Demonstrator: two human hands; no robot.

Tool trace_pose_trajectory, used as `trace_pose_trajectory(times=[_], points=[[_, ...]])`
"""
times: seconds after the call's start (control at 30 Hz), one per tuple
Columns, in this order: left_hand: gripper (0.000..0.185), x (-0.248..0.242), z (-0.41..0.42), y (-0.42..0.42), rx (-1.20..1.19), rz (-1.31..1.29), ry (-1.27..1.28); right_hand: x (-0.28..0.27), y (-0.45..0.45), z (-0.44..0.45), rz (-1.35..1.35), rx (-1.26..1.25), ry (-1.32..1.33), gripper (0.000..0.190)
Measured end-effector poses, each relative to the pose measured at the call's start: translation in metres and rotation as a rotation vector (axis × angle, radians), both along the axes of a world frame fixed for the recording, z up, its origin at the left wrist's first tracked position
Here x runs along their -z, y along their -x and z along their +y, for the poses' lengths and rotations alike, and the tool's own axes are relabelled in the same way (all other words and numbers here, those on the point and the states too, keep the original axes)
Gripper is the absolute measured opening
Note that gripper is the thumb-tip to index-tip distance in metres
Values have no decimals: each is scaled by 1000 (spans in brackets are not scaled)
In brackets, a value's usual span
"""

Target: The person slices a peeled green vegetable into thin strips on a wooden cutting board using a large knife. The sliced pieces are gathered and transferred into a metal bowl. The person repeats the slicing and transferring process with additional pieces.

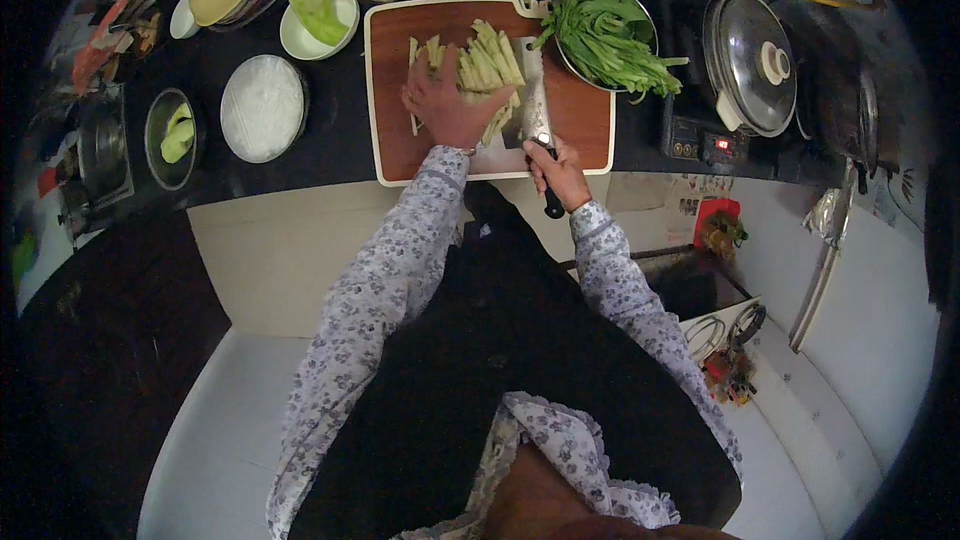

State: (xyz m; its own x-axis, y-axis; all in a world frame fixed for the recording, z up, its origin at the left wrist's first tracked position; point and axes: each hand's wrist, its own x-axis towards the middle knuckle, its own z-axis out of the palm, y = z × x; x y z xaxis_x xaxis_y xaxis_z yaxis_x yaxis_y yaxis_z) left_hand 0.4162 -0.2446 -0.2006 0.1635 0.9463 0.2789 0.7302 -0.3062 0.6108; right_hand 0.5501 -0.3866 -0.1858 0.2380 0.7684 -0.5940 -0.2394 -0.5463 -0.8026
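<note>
A wooden-brown cutting board with a white rim lies before me, bearing a pile of pale green vegetable sticks. My left hand is spread over the left part of the pile, fingers apart, covering some of the sticks. At the board's right, my right hand grips the black handle of a cleaver. Its steel blade points away from me, along the right side of the sticks. Whether the blade's edge touches the board cannot be seen.
Right of the board stands a bowl heaped with leafy greens, then a lidded pot by a lit cooker control panel. Leftward are a white bowl with a green vegetable piece, a film-covered bowl and a metal bowl.
</note>
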Motion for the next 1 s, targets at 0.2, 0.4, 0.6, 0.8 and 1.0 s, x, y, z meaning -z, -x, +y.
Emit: trace_pose_trajectory(times=[0.2, 0.4, 0.6, 0.8, 1.0], points=[[77, 8, 5, -2, -58, -54, -16, -4, 30, 21, 35, -51, -52, 24], [65, 1, 5, 6, -75, -121, -11, -2, 44, 23, 121, -27, -68, 18], [58, -4, 12, 8, -96, -189, -21, 7, 54, 28, 143, -47, -55, 17], [58, -9, 12, 11, -47, -209, -47, -8, 55, 28, 193, -51, -15, 13], [56, -26, 6, 3, -30, -284, -33, -23, 50, 24, 220, -23, -26, 14]])
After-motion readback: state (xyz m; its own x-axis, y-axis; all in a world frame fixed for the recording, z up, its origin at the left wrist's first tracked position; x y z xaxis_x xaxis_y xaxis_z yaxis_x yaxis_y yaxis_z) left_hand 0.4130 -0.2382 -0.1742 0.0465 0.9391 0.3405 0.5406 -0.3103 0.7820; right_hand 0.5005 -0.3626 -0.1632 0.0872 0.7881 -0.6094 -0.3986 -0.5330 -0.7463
